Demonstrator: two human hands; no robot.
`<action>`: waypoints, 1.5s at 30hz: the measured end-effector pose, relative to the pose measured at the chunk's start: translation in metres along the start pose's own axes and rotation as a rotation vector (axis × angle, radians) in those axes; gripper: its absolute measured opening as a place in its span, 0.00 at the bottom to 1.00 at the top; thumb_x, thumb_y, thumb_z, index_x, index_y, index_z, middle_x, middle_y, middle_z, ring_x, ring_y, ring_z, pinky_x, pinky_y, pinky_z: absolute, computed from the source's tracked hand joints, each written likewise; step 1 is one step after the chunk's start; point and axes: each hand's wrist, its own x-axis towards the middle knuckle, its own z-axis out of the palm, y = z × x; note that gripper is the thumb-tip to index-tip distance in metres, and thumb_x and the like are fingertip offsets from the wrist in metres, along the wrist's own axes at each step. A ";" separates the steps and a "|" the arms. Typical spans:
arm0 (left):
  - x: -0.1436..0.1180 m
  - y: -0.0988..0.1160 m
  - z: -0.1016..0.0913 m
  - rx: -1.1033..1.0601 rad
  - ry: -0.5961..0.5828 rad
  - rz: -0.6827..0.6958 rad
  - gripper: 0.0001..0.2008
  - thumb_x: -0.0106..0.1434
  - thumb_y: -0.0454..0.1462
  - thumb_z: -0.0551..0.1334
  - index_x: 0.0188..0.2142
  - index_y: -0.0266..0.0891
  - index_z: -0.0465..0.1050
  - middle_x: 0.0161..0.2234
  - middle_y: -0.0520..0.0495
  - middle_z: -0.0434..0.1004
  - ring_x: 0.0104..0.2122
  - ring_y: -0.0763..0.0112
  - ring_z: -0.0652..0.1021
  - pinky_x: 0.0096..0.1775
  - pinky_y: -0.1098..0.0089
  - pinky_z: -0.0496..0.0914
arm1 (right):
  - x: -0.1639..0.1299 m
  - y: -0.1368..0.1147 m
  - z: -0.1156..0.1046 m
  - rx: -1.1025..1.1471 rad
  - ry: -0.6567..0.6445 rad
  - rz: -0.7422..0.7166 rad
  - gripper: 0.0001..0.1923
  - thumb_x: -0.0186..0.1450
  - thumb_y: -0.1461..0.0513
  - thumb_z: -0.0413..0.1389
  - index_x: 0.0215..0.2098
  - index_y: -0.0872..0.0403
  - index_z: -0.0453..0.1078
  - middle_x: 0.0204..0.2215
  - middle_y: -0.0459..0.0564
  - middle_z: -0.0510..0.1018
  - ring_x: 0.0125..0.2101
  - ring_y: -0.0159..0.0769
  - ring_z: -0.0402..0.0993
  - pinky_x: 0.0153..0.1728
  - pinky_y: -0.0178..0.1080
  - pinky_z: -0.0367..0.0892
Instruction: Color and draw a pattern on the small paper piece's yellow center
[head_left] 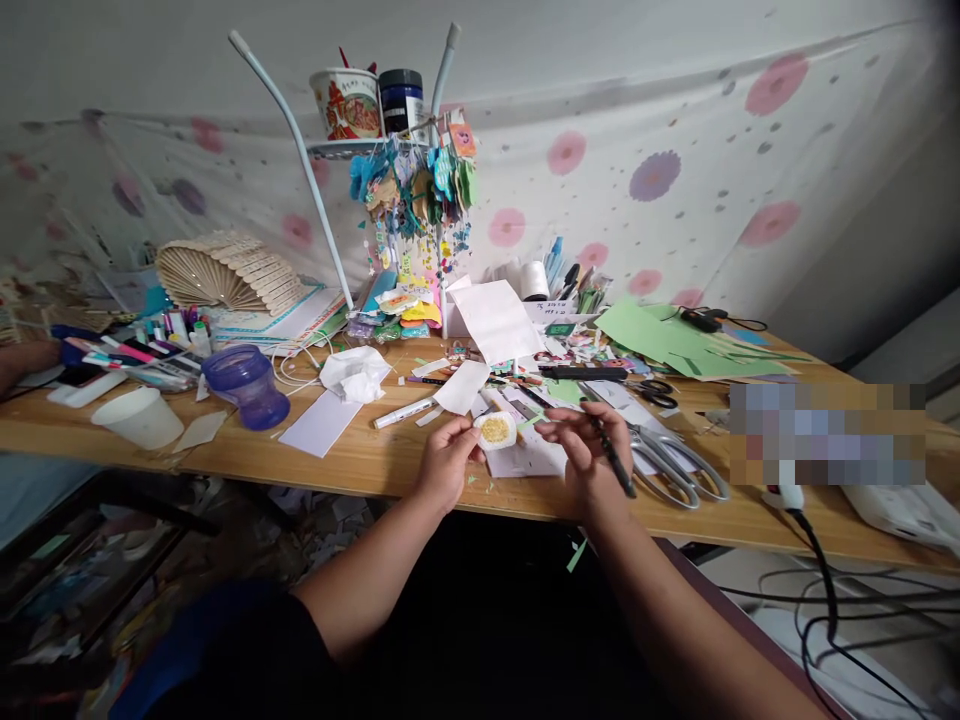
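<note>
Hands meet over the near edge of the counter (360, 465): the left hand (442, 465) pinches a small white cutout (496, 431) with a yellow middle, the right hand (585, 460) is closed round a black pen (611, 455). Judging from this head view, the cutout wants holding flat and still (scissors (679, 465) lie just right), with the pen tip brought in slowly.

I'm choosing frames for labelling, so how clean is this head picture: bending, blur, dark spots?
Head view: wide-lens bending curves the table edge and darkens the corners. A pixelated block hides part of the table at right. The left hand, holding a small yellow-centred piece, and the right hand, holding a black pen, are evenly lit and fairly sharp.
</note>
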 end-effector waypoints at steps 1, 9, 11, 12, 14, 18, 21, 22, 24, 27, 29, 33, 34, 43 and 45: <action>0.000 0.000 -0.001 0.055 -0.014 0.010 0.09 0.54 0.41 0.63 0.24 0.37 0.69 0.20 0.55 0.66 0.20 0.78 0.68 0.25 0.75 0.62 | -0.001 0.001 0.000 0.000 0.020 0.006 0.15 0.60 0.57 0.58 0.45 0.47 0.67 0.31 0.47 0.78 0.27 0.35 0.76 0.30 0.40 0.69; -0.005 0.009 0.005 0.440 -0.148 -0.010 0.09 0.55 0.40 0.59 0.24 0.37 0.69 0.16 0.56 0.64 0.18 0.77 0.67 0.24 0.75 0.59 | 0.000 0.000 -0.004 0.053 0.062 0.253 0.07 0.57 0.58 0.57 0.27 0.53 0.73 0.20 0.44 0.71 0.18 0.29 0.64 0.19 0.34 0.60; -0.004 0.010 0.006 0.456 -0.164 -0.008 0.09 0.56 0.40 0.59 0.24 0.37 0.69 0.16 0.56 0.64 0.18 0.77 0.67 0.24 0.75 0.59 | 0.002 -0.002 -0.002 0.142 0.101 0.297 0.05 0.54 0.61 0.60 0.24 0.52 0.68 0.17 0.40 0.67 0.15 0.26 0.61 0.17 0.32 0.59; -0.004 0.010 0.006 0.457 -0.171 -0.006 0.09 0.56 0.40 0.59 0.24 0.37 0.69 0.16 0.56 0.63 0.18 0.77 0.67 0.24 0.75 0.59 | 0.002 -0.003 -0.001 0.165 0.113 0.306 0.07 0.53 0.62 0.61 0.22 0.52 0.66 0.15 0.39 0.66 0.14 0.26 0.60 0.16 0.31 0.58; -0.004 0.010 0.005 0.456 -0.181 -0.003 0.09 0.56 0.40 0.59 0.24 0.37 0.68 0.17 0.56 0.63 0.18 0.77 0.67 0.24 0.75 0.59 | 0.003 -0.003 0.000 0.168 0.112 0.326 0.10 0.52 0.63 0.62 0.20 0.53 0.63 0.14 0.38 0.65 0.14 0.25 0.59 0.15 0.30 0.57; -0.003 0.007 0.003 0.429 -0.192 -0.002 0.08 0.56 0.40 0.59 0.25 0.37 0.69 0.18 0.55 0.64 0.19 0.77 0.67 0.24 0.75 0.59 | 0.003 -0.003 0.001 0.179 0.115 0.346 0.11 0.52 0.62 0.62 0.19 0.53 0.63 0.13 0.39 0.67 0.13 0.25 0.59 0.15 0.30 0.58; -0.004 0.008 0.001 0.394 -0.236 0.004 0.08 0.56 0.40 0.59 0.25 0.37 0.69 0.19 0.55 0.64 0.20 0.77 0.67 0.26 0.74 0.60 | 0.005 -0.004 0.002 0.229 0.141 0.358 0.12 0.51 0.62 0.62 0.19 0.53 0.63 0.13 0.39 0.67 0.12 0.24 0.58 0.15 0.30 0.59; -0.005 0.008 0.001 0.383 -0.260 0.017 0.09 0.56 0.40 0.59 0.25 0.37 0.69 0.20 0.54 0.65 0.21 0.76 0.67 0.26 0.74 0.60 | 0.006 -0.005 0.002 0.251 0.156 0.370 0.12 0.51 0.62 0.63 0.19 0.54 0.63 0.13 0.38 0.67 0.12 0.23 0.57 0.15 0.30 0.59; -0.006 0.009 -0.001 0.372 -0.314 0.058 0.09 0.56 0.39 0.60 0.24 0.37 0.69 0.23 0.53 0.65 0.24 0.75 0.67 0.28 0.73 0.61 | 0.009 -0.006 0.004 0.303 0.199 0.403 0.13 0.51 0.62 0.63 0.18 0.54 0.61 0.13 0.37 0.66 0.12 0.22 0.56 0.14 0.29 0.58; -0.008 0.010 -0.004 0.351 -0.364 0.116 0.09 0.56 0.38 0.60 0.22 0.36 0.69 0.24 0.51 0.64 0.27 0.74 0.66 0.29 0.72 0.61 | 0.014 -0.006 0.007 0.344 0.257 0.442 0.17 0.51 0.61 0.64 0.17 0.54 0.58 0.12 0.36 0.62 0.11 0.21 0.53 0.12 0.28 0.55; -0.009 0.009 -0.006 0.314 -0.373 0.128 0.08 0.55 0.37 0.60 0.22 0.37 0.69 0.24 0.52 0.63 0.26 0.74 0.65 0.30 0.71 0.60 | 0.015 -0.006 0.008 0.320 0.283 0.441 0.18 0.51 0.62 0.64 0.17 0.54 0.56 0.10 0.35 0.59 0.11 0.21 0.51 0.12 0.28 0.53; -0.008 0.007 -0.007 0.265 -0.385 0.129 0.07 0.54 0.37 0.59 0.22 0.37 0.68 0.23 0.52 0.62 0.26 0.74 0.64 0.31 0.71 0.58 | 0.014 -0.004 0.010 0.285 0.296 0.464 0.19 0.51 0.61 0.64 0.17 0.53 0.55 0.09 0.34 0.58 0.10 0.21 0.51 0.11 0.28 0.52; -0.008 0.007 -0.007 0.263 -0.387 0.127 0.07 0.53 0.37 0.59 0.22 0.37 0.68 0.23 0.52 0.62 0.26 0.74 0.64 0.31 0.71 0.58 | 0.013 -0.003 0.010 0.290 0.291 0.474 0.19 0.51 0.61 0.64 0.17 0.53 0.55 0.09 0.34 0.58 0.10 0.21 0.51 0.11 0.28 0.52; -0.010 0.014 -0.006 0.323 -0.452 0.113 0.07 0.52 0.38 0.58 0.20 0.38 0.66 0.24 0.51 0.62 0.27 0.71 0.64 0.33 0.69 0.59 | 0.008 -0.003 0.019 0.261 0.167 0.543 0.18 0.50 0.61 0.65 0.17 0.54 0.58 0.10 0.36 0.61 0.10 0.21 0.52 0.11 0.28 0.53; -0.011 0.017 -0.005 0.357 -0.470 0.113 0.08 0.52 0.39 0.57 0.20 0.38 0.64 0.24 0.51 0.60 0.27 0.71 0.64 0.33 0.68 0.59 | 0.006 -0.002 0.022 0.235 0.126 0.557 0.18 0.50 0.60 0.65 0.17 0.54 0.58 0.09 0.35 0.61 0.09 0.21 0.52 0.10 0.28 0.53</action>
